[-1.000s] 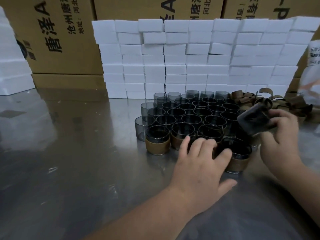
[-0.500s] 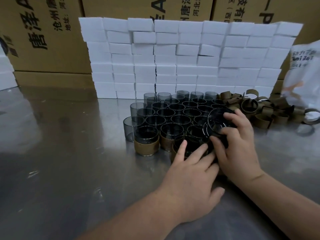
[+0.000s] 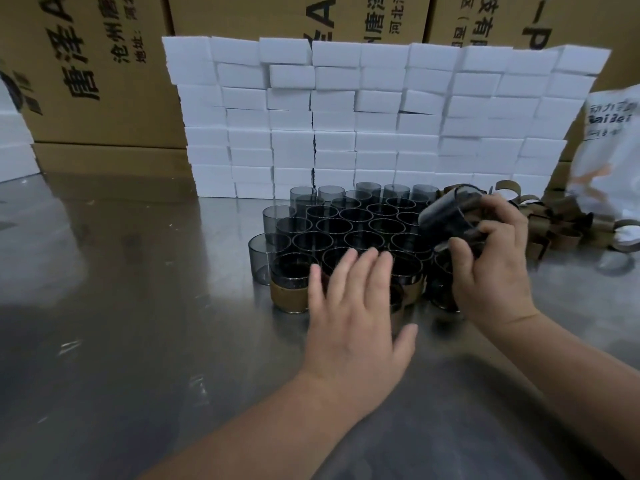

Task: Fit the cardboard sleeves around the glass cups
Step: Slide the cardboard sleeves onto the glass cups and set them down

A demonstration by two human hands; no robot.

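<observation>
I have 1 bare cup (image 3: 446, 216) raised and tilted in my right hand (image 3: 491, 268), fingers and thumb curled round its wall, over the right edge of the packed cups (image 3: 346, 223). My left hand (image 3: 353, 306) is flat, fingers straight and spread, holding nothing, above the front row. I cannot tell whether it touches the glass. Beside it stands a sleeved cup (image 3: 289, 289), its brown band round the lower half, and at least 1 more shows past my fingers.

As I judge it, the step is getting the held cup into a sleeve. I would grip high on the wall so the base is free. Then I would take 1 ring from the loose sleeves (image 3: 561, 220) just beyond my right hand, square it to the base and push it on evenly, not cocked.

The cups stand touching on the counter (image 3: 121, 306), so a low swing could knock them. The sleeves lie tangled, so 2 may come up together. Behind stand white blocks (image 3: 381, 116) and boxes (image 3: 104, 64), with a bag (image 3: 613, 150) on the right.
</observation>
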